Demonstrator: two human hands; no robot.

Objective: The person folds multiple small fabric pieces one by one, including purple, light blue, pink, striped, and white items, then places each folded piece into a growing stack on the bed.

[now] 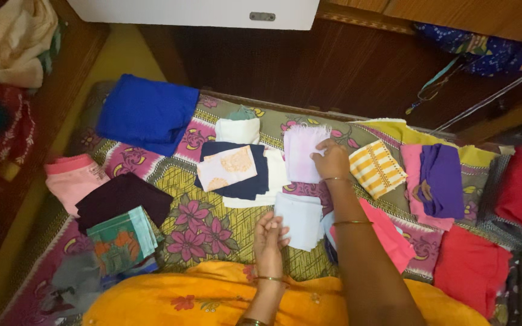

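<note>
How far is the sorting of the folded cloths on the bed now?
Looks done: several folded pieces already lie apart on the bedspread, such as the blue cloth, the yellow striped cloth and the red cloth. In hand: the right hand presses on a pale pink cloth, and the left hand touches a white cloth. Left, probably: these two pieces.

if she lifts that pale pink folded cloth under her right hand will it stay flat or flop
Probably flop: the pale pink cloth looks thin and soft, its top edge frayed. It seems light, since the right hand rests on it with fingertips only. Pushed, it would likely drag and bunch on the patterned bedspread rather than slide.
</note>
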